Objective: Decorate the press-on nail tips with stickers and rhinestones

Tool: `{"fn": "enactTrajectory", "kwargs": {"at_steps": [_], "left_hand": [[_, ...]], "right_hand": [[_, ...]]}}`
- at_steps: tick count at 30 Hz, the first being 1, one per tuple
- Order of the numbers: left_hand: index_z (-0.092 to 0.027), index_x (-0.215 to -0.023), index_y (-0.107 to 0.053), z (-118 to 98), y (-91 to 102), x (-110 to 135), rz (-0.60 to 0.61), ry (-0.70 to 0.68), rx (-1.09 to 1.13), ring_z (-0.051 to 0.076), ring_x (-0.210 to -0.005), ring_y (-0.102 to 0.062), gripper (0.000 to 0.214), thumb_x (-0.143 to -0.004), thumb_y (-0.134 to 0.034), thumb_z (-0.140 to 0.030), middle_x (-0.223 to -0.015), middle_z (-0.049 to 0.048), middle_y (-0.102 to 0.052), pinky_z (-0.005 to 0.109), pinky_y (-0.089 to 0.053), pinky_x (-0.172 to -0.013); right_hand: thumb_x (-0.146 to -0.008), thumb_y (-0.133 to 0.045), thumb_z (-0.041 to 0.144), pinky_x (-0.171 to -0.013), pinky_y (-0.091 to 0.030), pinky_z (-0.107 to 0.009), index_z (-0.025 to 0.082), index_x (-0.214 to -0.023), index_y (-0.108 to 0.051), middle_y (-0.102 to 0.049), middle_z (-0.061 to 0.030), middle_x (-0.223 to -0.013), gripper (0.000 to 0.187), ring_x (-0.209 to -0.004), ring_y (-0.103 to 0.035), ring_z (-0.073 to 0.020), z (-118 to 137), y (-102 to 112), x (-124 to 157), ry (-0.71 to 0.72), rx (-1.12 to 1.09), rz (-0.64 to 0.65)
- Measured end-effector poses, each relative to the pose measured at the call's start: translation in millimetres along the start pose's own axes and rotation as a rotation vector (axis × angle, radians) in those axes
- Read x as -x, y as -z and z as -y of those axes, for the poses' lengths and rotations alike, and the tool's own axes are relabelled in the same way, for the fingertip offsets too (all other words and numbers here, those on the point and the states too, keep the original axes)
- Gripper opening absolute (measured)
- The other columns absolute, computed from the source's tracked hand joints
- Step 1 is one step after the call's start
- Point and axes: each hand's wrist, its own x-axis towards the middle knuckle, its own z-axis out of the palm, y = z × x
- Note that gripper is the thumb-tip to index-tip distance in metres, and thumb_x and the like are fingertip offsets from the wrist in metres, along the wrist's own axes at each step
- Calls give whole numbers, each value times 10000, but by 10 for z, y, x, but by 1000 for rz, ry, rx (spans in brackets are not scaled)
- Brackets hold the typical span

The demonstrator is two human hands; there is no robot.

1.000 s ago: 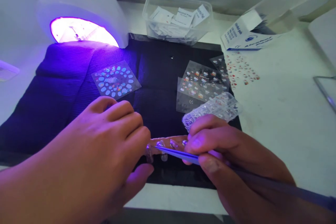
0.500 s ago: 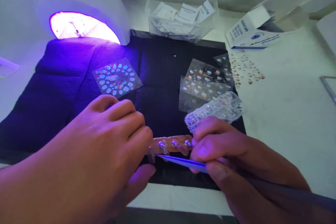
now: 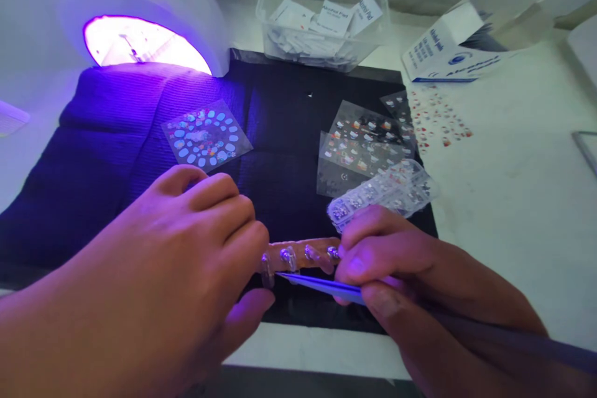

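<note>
A narrow brown strip (image 3: pixel 298 250) with several round metal studs lies between my hands, and clear false nail tips (image 3: pixel 291 257) are fixed along it. My left hand (image 3: pixel 200 249) is closed at the strip's left end, its fingers curled and its thumb below; the fingertips are hidden. My right hand (image 3: pixel 396 261) grips slim tweezers (image 3: pixel 326 286), which point left. Their tips lie just under the strip, close to the leftmost visible nail tip. Fingers of the same hand also meet the strip's right end. Beyond that hand is a clear compartment case (image 3: pixel 364 196) of small shiny gems.
A nail lamp (image 3: pixel 196 18) glows purple at the back left of a black cloth (image 3: pixel 280 106). Sticker sheets (image 3: pixel 205 137) lie on the cloth. Behind stand a clear tub (image 3: pixel 321 43) of alcohol pad packets and an open alcohol pad box (image 3: pixel 448 50).
The view has shifted very slightly, so everything sits a little higher. My hands, the tweezers and the strip keep almost the same positions relative to each other.
</note>
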Motion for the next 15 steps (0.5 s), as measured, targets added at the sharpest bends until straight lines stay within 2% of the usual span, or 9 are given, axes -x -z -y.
{"fn": "enactTrajectory", "kwargs": {"at_steps": [9, 15], "left_hand": [[-248, -809, -655, -9, -24, 13, 19, 31, 4, 288, -792, -602, 129, -872, -590, -340, -752, 1, -660, 565, -424, -762], [-244, -812, -662, -1, -15, 35, 2, 17, -5, 282, -768, -600, 147, -878, -584, -350, -730, 0, -651, 552, -424, -748]], "right_hand": [[-833, -588, 97, -746, -565, -233, 260, -897, -618, -661, 14, -819, 177, -797, -627, -131, -14, -18, 13, -33, 17, 13], [-836, -571, 103, -737, -564, -238, 269, -914, -619, -648, 18, -815, 190, -769, -625, -122, 37, -8, 31, -35, -12, -10]]}}
